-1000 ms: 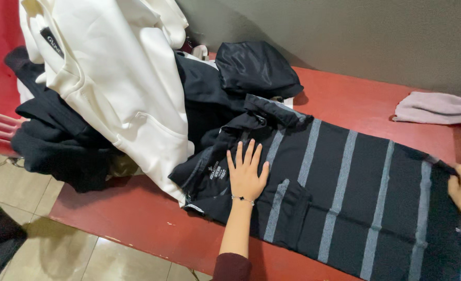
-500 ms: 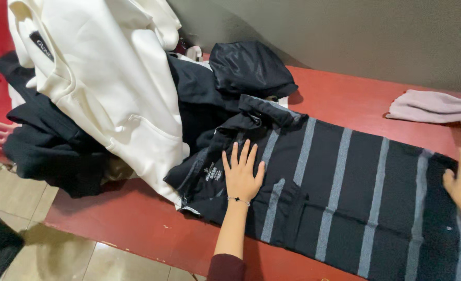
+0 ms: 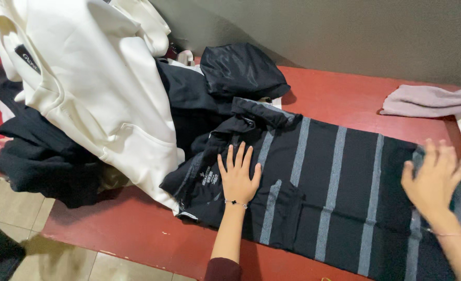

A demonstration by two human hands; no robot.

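A black shirt with grey stripes (image 3: 319, 177) lies spread flat along a red bench (image 3: 339, 96), its collar toward the clothes heap. My left hand (image 3: 237, 177) presses flat on the shirt near the collar, fingers apart, a thin bracelet at the wrist. My right hand (image 3: 434, 179) rests palm down on the shirt's lower part at the right, fingers spread and slightly blurred. Neither hand grips the cloth.
A heap of clothes fills the bench's left end: a cream sweatshirt (image 3: 90, 88) over dark garments (image 3: 38, 156), and a shiny black garment (image 3: 243, 70) by the grey wall. A folded pale pink cloth (image 3: 428, 100) lies at the back right. Tiled floor (image 3: 17, 218) shows below.
My right hand has moved left from the shirt's far right edge and now lies flat on it. The left hand has stayed put. The view shifted slightly.
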